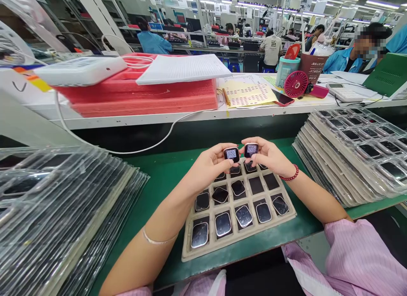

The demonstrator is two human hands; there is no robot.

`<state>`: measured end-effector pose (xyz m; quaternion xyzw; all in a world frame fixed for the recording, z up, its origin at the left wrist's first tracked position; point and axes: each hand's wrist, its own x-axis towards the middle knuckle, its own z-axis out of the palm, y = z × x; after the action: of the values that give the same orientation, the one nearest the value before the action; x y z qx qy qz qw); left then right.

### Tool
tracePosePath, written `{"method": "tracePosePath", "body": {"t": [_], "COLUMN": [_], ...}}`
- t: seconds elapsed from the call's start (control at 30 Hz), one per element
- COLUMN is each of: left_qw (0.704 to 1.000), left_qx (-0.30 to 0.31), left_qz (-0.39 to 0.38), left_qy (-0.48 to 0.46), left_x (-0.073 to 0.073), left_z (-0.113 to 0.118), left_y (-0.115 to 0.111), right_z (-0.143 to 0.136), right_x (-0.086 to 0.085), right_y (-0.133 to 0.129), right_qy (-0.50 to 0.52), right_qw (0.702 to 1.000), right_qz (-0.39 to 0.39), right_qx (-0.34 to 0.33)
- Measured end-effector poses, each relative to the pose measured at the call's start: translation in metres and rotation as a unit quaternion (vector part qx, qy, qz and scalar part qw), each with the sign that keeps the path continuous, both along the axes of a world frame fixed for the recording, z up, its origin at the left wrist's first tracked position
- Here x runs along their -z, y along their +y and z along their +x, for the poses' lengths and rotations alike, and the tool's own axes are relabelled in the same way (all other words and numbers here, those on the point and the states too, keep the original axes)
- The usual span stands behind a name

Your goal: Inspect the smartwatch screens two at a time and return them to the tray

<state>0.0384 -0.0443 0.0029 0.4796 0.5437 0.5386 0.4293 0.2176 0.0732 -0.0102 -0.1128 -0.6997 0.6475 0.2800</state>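
My left hand (216,160) grips a smartwatch body (231,154) whose lit screen shows a square code. Close beside it, my right hand (263,154) pinches a second smartwatch body (251,149), also lit with a code. Both are held upright above the far rows of a beige compartment tray (212,254). Several dark-screened watch bodies (244,216) sit in its pockets, some turned askew. Two pockets in the middle row, toward the right, hold no watch. My hands partly cover the tray's far row.
Stacked clear trays (95,194) stand at the left, and more stacked trays (346,160) with watches at the right. A white shelf (152,121) ahead bears pink foam (143,99), papers (184,69), a small fan (296,84) and a phone (282,98). A white cable (165,139) hangs down. Several people work beyond.
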Motion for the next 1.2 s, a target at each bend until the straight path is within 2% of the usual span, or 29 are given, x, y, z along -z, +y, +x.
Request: {"method": "tracePosePath", "body": {"t": [0.23, 0.73, 1.2], "left_qw": [0.999, 0.999, 0.999], "left_qx": [-0.029, -0.036, -0.036], "left_qz": [-0.001, -0.011, -0.012], "left_qy": [0.014, 0.026, 0.008], "left_x": [0.0, 0.002, 0.004], "left_z": [0.004, 0.006, 0.008], "left_y": [-0.001, 0.0, 0.002], "right_z": [-0.001, -0.002, -0.004], "right_x": [0.004, 0.004, 0.012], "right_y": [-0.003, -0.008, -0.01], "right_qy": [-0.014, -0.021, -0.026], "right_qw": [1.0, 0.999, 0.996], "right_qz": [0.016, 0.024, 0.075], "right_qx": [0.005, 0.019, 0.047]}}
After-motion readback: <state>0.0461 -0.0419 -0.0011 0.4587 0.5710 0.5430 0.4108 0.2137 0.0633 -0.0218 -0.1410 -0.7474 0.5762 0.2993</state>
